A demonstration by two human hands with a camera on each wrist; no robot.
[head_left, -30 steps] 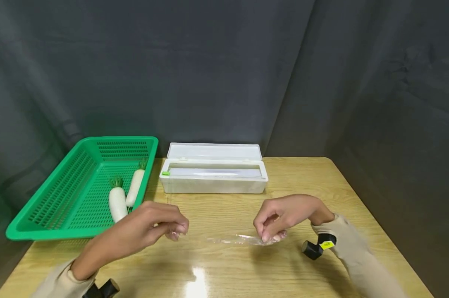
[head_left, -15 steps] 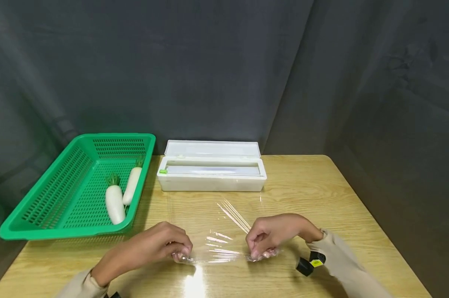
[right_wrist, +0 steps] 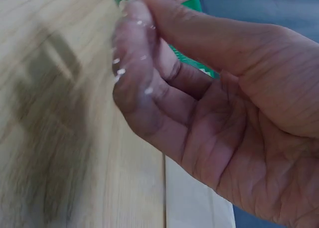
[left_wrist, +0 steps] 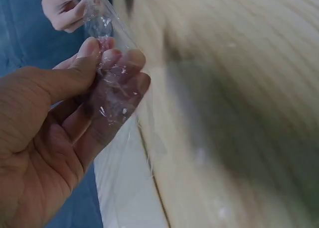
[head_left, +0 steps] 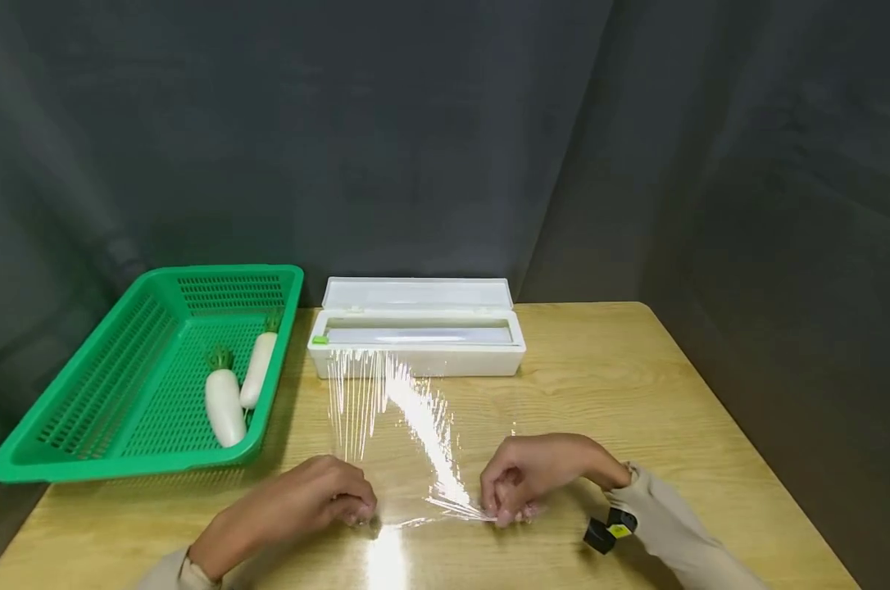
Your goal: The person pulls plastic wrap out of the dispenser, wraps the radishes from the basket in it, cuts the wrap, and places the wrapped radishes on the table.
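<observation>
A clear sheet of plastic wrap [head_left: 423, 418] stretches from a white wrap dispenser box [head_left: 415, 360] toward the front of the table, shiny with creases. My left hand [head_left: 308, 504] pinches its near left corner between thumb and fingers; in the left wrist view the film [left_wrist: 117, 88] bunches over the fingertips. With thumb and fingers my right hand [head_left: 537, 475] pinches the near right corner, and bits of film glint on its fingers [right_wrist: 134, 63] in the right wrist view. The box's lid [head_left: 418, 292] stands raised at the back, and the roll [head_left: 419, 336] shows inside.
On the left stands a green plastic basket [head_left: 120, 471] holding two white radishes, a nearer one [head_left: 224, 406] and a farther one [head_left: 259, 369], both with green tops. A dark curtain [head_left: 415, 139] hangs behind the wooden table [head_left: 622, 369].
Both hands have moved toward the front edge and slightly closer together, drawing the plastic wrap out from the box and lower over the table. Box and basket shift only slightly in view.
</observation>
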